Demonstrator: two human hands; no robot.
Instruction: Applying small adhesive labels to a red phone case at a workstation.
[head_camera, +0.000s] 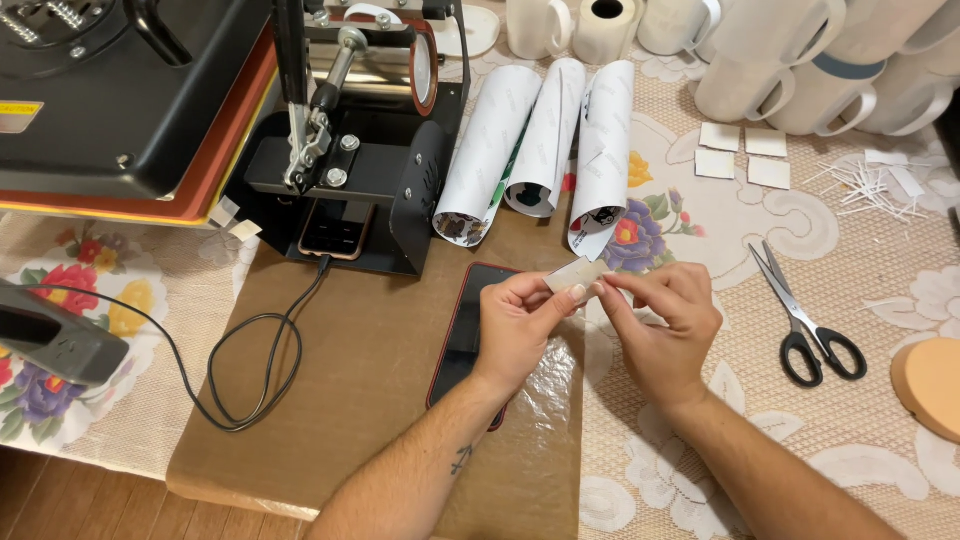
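Both my hands pinch a small pale strip of tape or paper (577, 274) between their fingertips, above the table. My left hand (520, 322) holds its left end and my right hand (665, 318) holds its right end. Under my left hand lies a dark phone (462, 330) with a red edge, on a brown sheet (370, 370). Three rolled printed papers (545, 140) lie just beyond my hands.
A black mug heat press (360, 130) stands at the back left with a cable (250, 370) looping over the brown sheet. Scissors (805, 320) lie to the right. White mugs (800, 60), small paper squares (745, 155) and paper slivers (870, 185) sit at the back right.
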